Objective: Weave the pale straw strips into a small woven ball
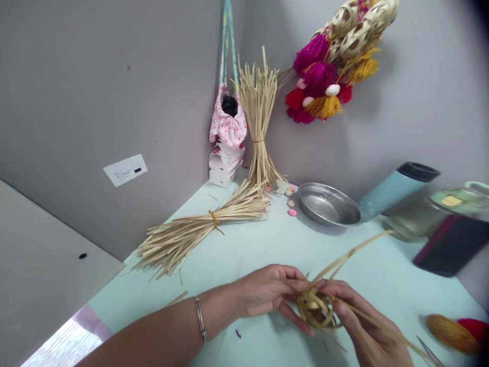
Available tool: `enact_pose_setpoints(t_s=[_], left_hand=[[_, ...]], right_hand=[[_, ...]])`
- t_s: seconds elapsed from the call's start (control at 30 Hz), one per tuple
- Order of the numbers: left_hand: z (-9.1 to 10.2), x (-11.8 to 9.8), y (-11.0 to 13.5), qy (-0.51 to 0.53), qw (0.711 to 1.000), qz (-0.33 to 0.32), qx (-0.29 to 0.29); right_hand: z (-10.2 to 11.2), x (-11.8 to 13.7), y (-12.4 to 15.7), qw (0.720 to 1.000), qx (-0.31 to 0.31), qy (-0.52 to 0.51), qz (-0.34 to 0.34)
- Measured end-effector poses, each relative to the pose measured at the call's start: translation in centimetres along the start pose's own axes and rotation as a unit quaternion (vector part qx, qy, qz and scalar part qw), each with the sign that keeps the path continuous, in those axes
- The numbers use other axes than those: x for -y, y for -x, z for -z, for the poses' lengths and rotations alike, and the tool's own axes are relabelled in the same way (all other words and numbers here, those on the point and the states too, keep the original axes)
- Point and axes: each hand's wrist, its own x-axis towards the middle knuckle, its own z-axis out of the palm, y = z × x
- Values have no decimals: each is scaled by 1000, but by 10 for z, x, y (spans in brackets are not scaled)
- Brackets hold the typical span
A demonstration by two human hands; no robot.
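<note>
Both of my hands hold a small ball woven from straw strips (316, 307) just above the pale green table (244, 255). My left hand (269, 291) pinches the ball's left side with thumb and fingers; a silver bangle sits on that wrist. My right hand (361, 326) grips the ball's right side with curled fingers. Loose strip ends (355, 251) stick out of the ball toward the upper right, and another runs down to the lower right.
A tied straw bundle (202, 227) lies on the table, another (260, 117) stands in the corner. A steel bowl (328, 205), teal tumbler (397, 189), glass jar (439, 209), dark phone (453, 244), small pink beads (292, 208) and yellow-red tassels (454, 332) sit around. A woven-ball tassel ornament (336, 66) hangs on the wall.
</note>
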Motion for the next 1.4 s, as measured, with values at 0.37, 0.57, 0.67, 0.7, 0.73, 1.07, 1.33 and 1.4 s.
enact_pose_setpoints(t_s=[0.37,0.57,0.67,0.7,0.73,1.07,1.33,1.4], left_hand=[[0,2,0,-29,999,-24,-38],[-3,2,0,-55,997,-29,-50],[-4,3,0,-63,996,-35,-53],[-4,4,0,-64,996,-38,-55],[-5,4,0,-65,995,-40,-57],[-6,5,0,-87,993,-39,-69],[-9,9,-2,-80,993,-32,-85],[-10,9,-2,-86,992,-31,-93]], right_hand=[[0,4,-2,998,9,-28,-53],[0,2,-1,994,25,-57,-88],[1,1,-1,995,35,-65,-70],[2,1,-1,995,39,-65,-65],[3,1,-1,995,43,-65,-61],[2,0,0,992,44,-97,-73],[5,8,-4,989,83,-90,-80],[5,10,-5,989,80,-90,-86]])
